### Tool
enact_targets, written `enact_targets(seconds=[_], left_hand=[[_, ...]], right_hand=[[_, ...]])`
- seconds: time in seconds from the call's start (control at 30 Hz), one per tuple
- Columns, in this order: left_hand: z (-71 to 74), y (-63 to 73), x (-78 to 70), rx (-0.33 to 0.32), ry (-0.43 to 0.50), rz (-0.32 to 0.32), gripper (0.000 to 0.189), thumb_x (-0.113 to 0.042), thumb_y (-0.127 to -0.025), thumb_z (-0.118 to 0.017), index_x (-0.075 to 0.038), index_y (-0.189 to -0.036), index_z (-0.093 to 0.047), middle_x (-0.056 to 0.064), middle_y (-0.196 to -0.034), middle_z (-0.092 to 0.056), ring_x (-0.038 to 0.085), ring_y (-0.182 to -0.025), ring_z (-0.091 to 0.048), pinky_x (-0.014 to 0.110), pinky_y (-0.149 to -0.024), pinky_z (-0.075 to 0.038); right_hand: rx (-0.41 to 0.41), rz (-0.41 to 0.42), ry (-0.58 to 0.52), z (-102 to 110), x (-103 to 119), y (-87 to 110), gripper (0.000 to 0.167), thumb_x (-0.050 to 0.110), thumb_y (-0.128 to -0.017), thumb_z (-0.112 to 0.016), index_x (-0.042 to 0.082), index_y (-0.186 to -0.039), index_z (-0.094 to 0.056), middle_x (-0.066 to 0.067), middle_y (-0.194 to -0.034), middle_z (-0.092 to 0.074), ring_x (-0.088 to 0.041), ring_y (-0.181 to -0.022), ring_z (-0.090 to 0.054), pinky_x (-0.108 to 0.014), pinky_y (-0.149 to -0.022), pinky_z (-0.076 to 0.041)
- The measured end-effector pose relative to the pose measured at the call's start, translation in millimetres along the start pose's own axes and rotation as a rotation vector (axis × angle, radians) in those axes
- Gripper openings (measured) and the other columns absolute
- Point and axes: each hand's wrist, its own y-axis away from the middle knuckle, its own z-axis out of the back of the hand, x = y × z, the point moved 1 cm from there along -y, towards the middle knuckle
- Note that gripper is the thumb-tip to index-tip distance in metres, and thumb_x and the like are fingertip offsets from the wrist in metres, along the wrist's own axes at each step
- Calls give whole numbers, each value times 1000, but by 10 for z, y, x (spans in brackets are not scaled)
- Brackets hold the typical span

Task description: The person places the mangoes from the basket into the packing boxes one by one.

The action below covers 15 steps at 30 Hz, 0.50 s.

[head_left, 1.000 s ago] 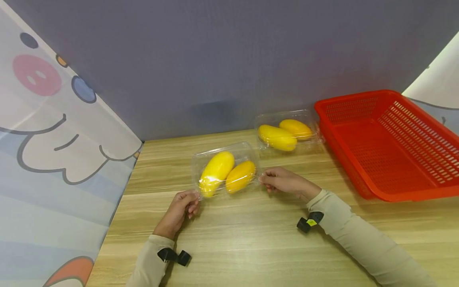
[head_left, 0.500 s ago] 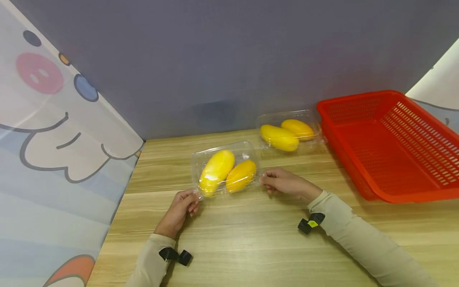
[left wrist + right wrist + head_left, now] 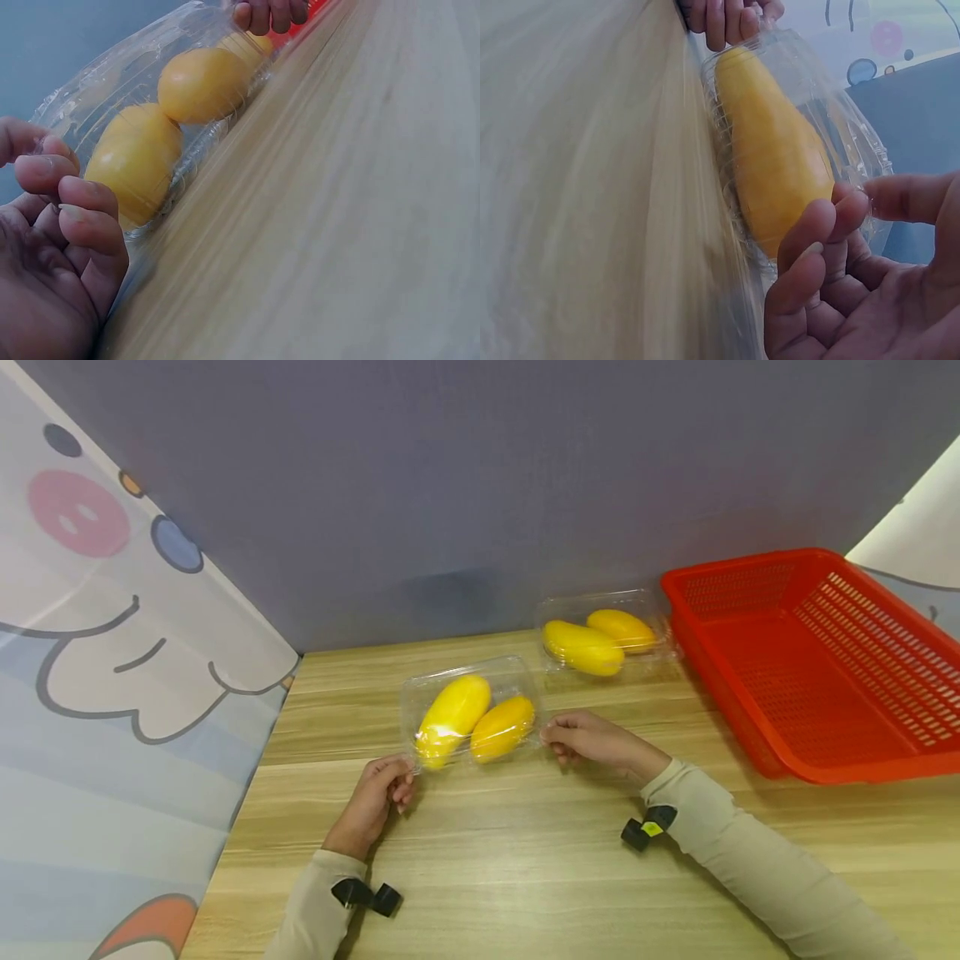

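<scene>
A clear plastic clamshell box (image 3: 510, 672) with two yellow mangoes (image 3: 453, 714) inside lies on the wooden table, lid down over the fruit. At its near left corner my left hand (image 3: 378, 793) pinches the plastic edge between thumb and forefinger. My right hand (image 3: 596, 742) pinches the near right corner in the same way. In the left wrist view the fruit (image 3: 139, 161) shows through the transparent lid, close to the tabletop. The right wrist view has my thumb and forefinger (image 3: 900, 196) meeting at the box's rim.
Against the grey back panel stands a second clear box (image 3: 562, 606) holding two mangoes (image 3: 583, 647). Right beside it is a large red plastic basket (image 3: 757, 727) with slotted walls. A cartoon-printed sheet (image 3: 150, 710) borders the table on the left.
</scene>
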Motion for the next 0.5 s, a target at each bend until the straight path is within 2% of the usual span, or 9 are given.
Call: enact_targets(seconds=[0.2, 0.5], left_hand=[[6, -1, -7, 22, 28, -22, 33, -16, -100, -44, -15, -70, -56, -9, -54, -47, 8, -51, -48, 20, -47, -40], [8, -15, -15, -13, 18, 30, 32, -10, -97, -45, -15, -67, -55, -9, -52, -45, 8, -49, -47, 19, -47, -40]], right_hand=[[-14, -28, -18, 7, -5, -14, 28, 21, -101, -47, -3, -100, -61, 0, -76, -54, -13, -68, -56, -24, -62, -47], [-18, -7, -5, -17, 5, -7, 20, 16, -96, -52, -1, -90, -58, -1, -71, -51, -14, -67, -53, -23, -62, -43]])
